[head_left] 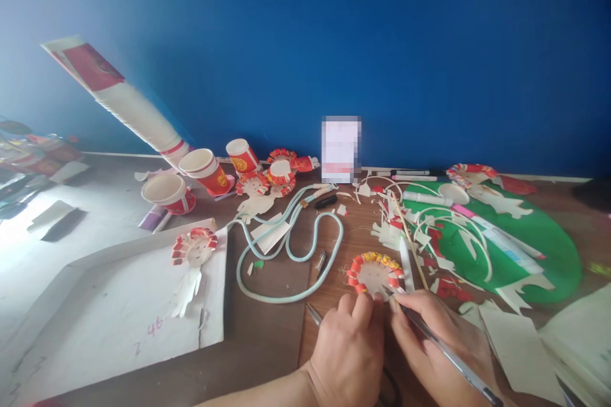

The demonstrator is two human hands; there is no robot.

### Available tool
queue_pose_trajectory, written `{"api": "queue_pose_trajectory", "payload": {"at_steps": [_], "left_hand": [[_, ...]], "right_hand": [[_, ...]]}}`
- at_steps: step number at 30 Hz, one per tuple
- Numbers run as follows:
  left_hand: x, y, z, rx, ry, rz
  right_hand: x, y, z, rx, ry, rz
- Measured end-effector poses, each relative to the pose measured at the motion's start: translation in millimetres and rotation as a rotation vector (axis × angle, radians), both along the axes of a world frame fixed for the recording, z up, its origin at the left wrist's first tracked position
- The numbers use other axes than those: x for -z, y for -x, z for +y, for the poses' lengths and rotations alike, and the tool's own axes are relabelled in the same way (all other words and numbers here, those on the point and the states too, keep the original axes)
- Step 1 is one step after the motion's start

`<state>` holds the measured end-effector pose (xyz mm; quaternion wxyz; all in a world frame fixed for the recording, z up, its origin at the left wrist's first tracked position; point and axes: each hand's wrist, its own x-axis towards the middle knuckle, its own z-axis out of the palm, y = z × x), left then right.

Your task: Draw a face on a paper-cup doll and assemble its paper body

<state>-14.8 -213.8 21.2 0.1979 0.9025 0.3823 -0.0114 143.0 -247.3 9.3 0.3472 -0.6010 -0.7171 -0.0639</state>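
Observation:
A paper cup cutout (375,276) lies before me, its round white base ringed by curled red and yellow strips. My left hand (351,343) is closed, its curled fingers and thumb at the cutout's lower edge. My right hand (439,331) grips a clear-barrelled pen (451,356), with the pen's tip on the white base near the left thumb. A pointed metal tip (314,315) pokes out left of my left hand; the rest of that tool is hidden. The cutout's lower part is covered by my hands.
Left lies a white box lid (95,305) with another curled cutout (195,248). Paper cups (203,168) and a long cup stack (138,114) stand behind. A pale blue cable (286,297) loops mid-table. Right are markers (496,235), paper scraps (518,346) and a green sheet (558,261).

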Motion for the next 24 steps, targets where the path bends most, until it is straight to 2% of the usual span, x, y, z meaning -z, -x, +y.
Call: {"api": "queue_pose_trajectory", "payload": {"at_steps": [11, 24], "left_hand": [[-4.0, -3.7, -2.0, 0.063, -0.056, 0.058], [-0.2, -3.6, -7.3, 0.061, -0.184, 0.099]], "right_hand": [[1.0, 2.5, 0.5, -0.004, -0.003, 0.012], [6.9, -0.3, -2.1, 0.013, 0.009, -0.015]]}}
